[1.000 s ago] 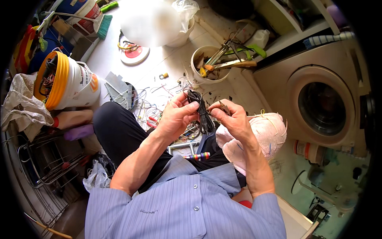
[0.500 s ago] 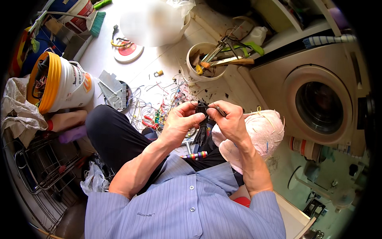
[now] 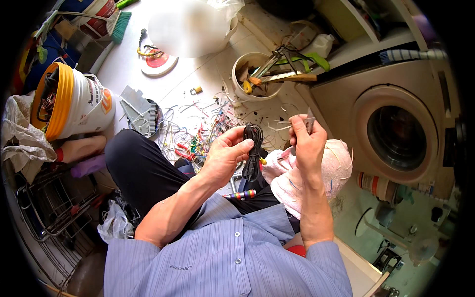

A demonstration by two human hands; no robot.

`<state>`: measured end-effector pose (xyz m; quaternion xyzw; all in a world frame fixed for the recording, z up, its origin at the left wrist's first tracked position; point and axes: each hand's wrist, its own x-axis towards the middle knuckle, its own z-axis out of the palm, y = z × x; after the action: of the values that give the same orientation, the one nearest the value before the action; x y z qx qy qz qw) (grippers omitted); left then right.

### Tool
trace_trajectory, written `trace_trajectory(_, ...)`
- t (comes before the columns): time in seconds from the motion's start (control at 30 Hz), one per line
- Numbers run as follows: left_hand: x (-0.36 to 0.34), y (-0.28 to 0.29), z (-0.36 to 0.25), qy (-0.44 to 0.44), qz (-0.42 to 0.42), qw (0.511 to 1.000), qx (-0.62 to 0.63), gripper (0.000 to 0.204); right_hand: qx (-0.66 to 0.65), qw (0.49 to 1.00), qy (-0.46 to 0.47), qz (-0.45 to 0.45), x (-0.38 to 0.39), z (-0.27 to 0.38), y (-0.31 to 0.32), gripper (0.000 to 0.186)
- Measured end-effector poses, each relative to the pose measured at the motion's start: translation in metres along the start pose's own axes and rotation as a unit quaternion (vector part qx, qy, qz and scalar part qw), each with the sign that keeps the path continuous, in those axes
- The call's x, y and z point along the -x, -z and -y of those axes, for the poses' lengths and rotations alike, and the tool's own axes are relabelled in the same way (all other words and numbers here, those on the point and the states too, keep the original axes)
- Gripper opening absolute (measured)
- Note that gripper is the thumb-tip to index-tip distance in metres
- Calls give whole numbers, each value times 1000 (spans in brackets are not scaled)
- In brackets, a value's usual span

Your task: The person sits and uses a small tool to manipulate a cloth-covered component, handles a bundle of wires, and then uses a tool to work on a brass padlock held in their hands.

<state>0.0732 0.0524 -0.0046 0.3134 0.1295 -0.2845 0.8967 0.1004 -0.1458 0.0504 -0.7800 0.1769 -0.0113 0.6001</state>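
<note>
Left hand (image 3: 221, 156) is gripping a coiled black cord (image 3: 254, 148) mid-frame, right hand (image 3: 309, 144) is pinching a metal tool (image 3: 310, 122) right of centre, coils possibly risking unravelling if the left grip is slackening.

- Up on the head, the left fisheye looks steeply down over the shirt (image 3: 193, 257)!
- Left hand (image 3: 221, 154) and right hand (image 3: 308, 141) sit near, mid-picture!
- And it's wide: floor (image 3: 195, 74) ahead, washing machine (image 3: 396, 129) off right, corners black!
</note>
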Motion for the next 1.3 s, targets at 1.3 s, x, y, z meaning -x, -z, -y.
trace_trajectory(1.3,18,-2,-12,-27,3,986,-167,20,-38,991,-9,126,18,4,-34,7)
